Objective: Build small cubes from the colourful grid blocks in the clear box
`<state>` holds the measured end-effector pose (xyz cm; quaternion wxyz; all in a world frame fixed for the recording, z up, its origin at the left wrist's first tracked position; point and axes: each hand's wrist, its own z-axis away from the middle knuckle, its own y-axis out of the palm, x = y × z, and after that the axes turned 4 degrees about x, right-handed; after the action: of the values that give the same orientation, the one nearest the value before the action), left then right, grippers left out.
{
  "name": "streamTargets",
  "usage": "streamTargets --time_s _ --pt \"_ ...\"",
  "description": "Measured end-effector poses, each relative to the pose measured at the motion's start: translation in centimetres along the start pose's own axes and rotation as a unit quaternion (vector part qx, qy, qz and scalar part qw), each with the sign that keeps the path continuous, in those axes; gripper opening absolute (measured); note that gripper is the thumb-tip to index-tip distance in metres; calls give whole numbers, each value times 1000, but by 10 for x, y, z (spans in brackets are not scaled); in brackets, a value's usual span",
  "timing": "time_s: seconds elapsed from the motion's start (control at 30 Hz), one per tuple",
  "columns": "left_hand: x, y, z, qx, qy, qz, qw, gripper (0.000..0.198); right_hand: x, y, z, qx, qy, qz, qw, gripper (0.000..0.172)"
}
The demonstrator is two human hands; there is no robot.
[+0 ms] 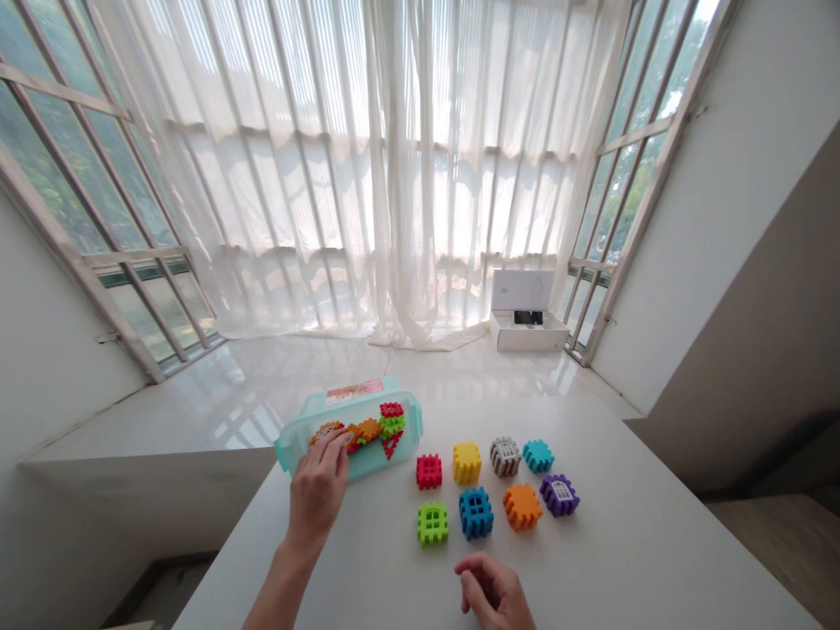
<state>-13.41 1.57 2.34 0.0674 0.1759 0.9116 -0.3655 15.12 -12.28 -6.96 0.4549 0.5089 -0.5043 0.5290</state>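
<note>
My left hand reaches into a translucent mint-green plastic bin, with its bent fingers on an orange notched building tile. The fingertips are partly hidden among the pieces. More orange tiles, a red tile, a green tile and a red triangular piece lie inside. My right hand is at the table's near side, loosely curled with a gap between thumb and forefinger and nothing visible in it. The blue block is nearest to it, a little farther up the table.
Notched blocks stand in two rows right of the bin: red, yellow, grey, teal, green, orange and purple. Behind are an open white box with a phone and a sheer curtain.
</note>
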Motion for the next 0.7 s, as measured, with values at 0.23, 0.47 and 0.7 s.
streamTargets --time_s 0.23,0.47,0.7 --pt "-71 -28 35 106 144 186 966 29 4 -1 -2 7 9 -58 998 67" --pt "-135 -24 79 274 303 310 858 27 5 -9 -1 -7 44 -159 986 70" --pt "-122 -6 92 297 197 403 843 52 19 -19 4 -45 69 -171 982 63"
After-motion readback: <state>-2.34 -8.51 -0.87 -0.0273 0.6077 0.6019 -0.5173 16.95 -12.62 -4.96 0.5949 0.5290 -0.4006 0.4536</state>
